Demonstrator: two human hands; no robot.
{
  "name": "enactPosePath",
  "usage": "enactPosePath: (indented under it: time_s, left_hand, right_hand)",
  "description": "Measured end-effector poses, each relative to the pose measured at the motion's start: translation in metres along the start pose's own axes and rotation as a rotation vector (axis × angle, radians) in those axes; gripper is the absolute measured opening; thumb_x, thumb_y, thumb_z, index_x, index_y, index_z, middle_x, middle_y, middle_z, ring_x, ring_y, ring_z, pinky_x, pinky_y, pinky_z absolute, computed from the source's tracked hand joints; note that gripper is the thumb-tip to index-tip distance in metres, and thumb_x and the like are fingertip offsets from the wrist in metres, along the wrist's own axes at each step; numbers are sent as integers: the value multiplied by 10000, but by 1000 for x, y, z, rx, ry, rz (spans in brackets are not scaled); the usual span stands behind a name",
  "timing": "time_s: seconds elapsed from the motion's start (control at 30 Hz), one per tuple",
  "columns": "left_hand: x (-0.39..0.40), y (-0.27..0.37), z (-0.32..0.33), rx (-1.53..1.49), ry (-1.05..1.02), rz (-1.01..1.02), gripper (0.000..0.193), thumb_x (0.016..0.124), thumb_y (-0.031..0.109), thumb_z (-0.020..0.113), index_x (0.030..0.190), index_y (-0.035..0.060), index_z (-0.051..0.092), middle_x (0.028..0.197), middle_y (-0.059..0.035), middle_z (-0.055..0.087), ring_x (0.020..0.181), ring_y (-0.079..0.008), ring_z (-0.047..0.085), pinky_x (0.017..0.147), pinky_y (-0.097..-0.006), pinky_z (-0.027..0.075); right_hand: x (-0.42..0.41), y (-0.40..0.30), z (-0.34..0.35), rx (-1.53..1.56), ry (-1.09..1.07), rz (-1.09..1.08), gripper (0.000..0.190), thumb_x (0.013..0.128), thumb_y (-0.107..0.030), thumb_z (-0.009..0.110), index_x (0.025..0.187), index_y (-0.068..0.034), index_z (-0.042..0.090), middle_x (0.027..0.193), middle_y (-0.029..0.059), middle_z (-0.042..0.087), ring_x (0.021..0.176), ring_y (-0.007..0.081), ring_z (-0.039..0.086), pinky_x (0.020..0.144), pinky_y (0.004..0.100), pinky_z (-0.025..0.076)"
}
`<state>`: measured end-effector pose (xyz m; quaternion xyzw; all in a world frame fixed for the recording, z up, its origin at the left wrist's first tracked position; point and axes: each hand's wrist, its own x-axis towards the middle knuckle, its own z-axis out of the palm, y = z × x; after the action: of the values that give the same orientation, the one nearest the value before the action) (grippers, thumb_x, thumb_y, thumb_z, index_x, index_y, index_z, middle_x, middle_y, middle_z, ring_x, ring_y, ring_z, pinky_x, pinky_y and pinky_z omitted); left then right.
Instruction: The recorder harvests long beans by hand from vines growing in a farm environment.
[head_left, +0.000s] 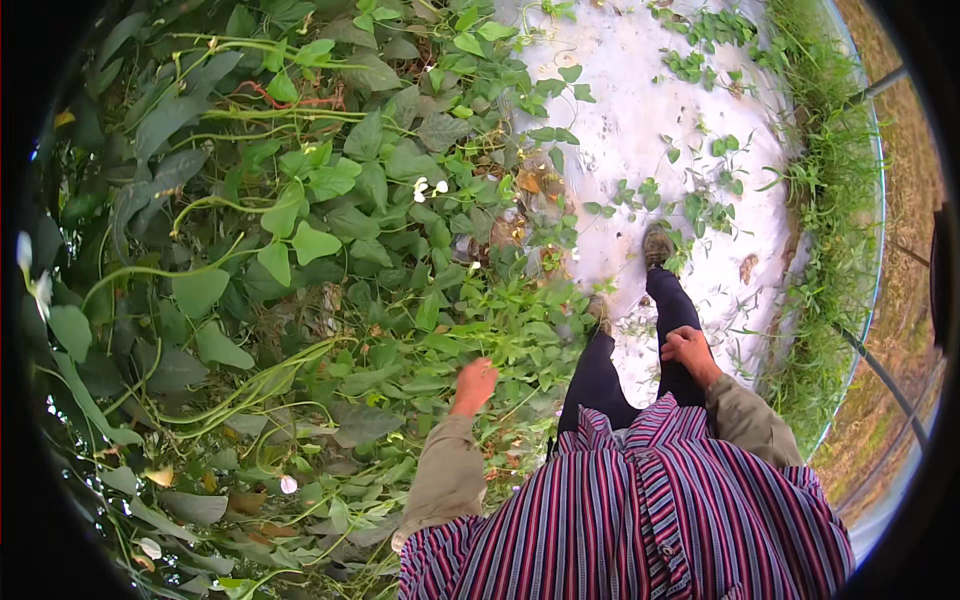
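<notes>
Over the low green leaves, my left hand (476, 384) has its fingers curled, with nothing seen in it. To its left hangs a bunch of long, thin green bean pods (255, 390) among the vines. More long pods (292, 115) stretch through the foliage farther up. My right hand (685, 349) is curled into a loose fist in front of my dark trouser leg (670, 300); no object shows in it. Leafy bean vines (367, 180) with small white flowers (427, 189) fill the left side.
Pale plastic ground sheeting (600, 112) lies underfoot, with creeping vines (709, 210) on it. My shoe (658, 246) rests there. Tall grass (817, 150) borders the right side, beside a curved clear film wall with metal tubes (881, 367). Dry leaves (529, 182) lie by the vines.
</notes>
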<state>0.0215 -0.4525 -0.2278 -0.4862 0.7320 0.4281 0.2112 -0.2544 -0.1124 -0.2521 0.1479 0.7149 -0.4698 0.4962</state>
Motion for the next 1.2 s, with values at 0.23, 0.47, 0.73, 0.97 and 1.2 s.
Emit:
enactPosePath:
  time_s: [0.23, 0.47, 0.73, 0.97, 1.2]
  left_hand:
    - [9, 18, 64, -592, -291, 32, 326, 887, 144, 482, 1140, -56, 525, 994, -152, 626, 927, -226, 618, 826, -340, 477]
    - [58, 119, 17, -702, -183, 125, 244, 896, 170, 490, 1051, 5, 580, 947, -132, 657, 853, -189, 639, 808, -300, 463]
    - [225, 162, -47, -963, 193, 33, 222, 877, 225, 520, 1005, 53, 576, 904, -86, 669, 793, -185, 646, 706, -276, 408]
    - [381, 157, -80, -1249, 232, -217, 334, 872, 266, 510, 1126, 49, 519, 1118, -102, 604, 1050, -237, 565, 938, -350, 318]
    - [487, 124, -70, -1370, 259, -248, 450, 948, 280, 360, 1341, 60, 334, 1303, -101, 484, 1216, -232, 440, 1045, -359, 219]
  right_hand:
    - [10, 15, -14, -127, 37, -127, 177, 813, -112, 529, 884, 44, 572, 725, 129, 621, 613, 186, 613, 590, 292, 508]
    - [2, -6, -23, -835, 329, -452, 327, 779, -239, 607, 993, 1, 548, 980, 208, 595, 873, 305, 595, 788, 388, 470]
    - [43, -16, -23, -688, 224, -138, 660, 771, -393, 637, 1171, 85, 421, 1142, 296, 490, 1087, 399, 470, 910, 417, 394]
    - [39, -31, 22, -789, 279, 98, 584, 771, -406, 621, 1130, 5, 415, 1090, 248, 481, 1013, 412, 479, 858, 462, 402]
    - [41, -24, 34, -863, 228, 280, 569, 760, -406, 630, 1079, 15, 419, 1057, 245, 485, 992, 421, 480, 827, 475, 406]
